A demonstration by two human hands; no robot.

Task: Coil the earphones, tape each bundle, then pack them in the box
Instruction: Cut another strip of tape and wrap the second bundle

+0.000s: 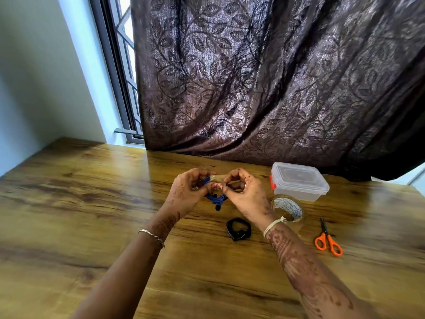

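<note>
**Blue coil up off the table, tape going on**

Both hands are raised over the middle of the wooden table [92,192], glossy, with a streaky brown grain. The left hand [190,187] curls its fingers round the blue earphones [216,198], a tight loop of thin cord with small black tips dangling beneath. The right hand [243,192] pinches the end of a strip of tape [218,178], a clear, faintly tan film stretched between the two hands just above the coil. Whether the strip already touches the cord is hard to tell; the fingers crowd it.

Near the right wrist, the black earphones [239,236] lie flat on the wood as a rounded, shiny bundle. To the right stands the tape roll [289,204], upright on its edge, with print inside its core. Just behind it sits the box [299,180], a translucent plastic rectangle with rounded corners, lid on, orange latch [273,183] on its left end. Orange-handled scissors [325,233] lie further right, blades pointing away. A dark, leaf-patterned curtain [264,77] hangs in heavy folds behind, its hem on the table's far edge.
</note>
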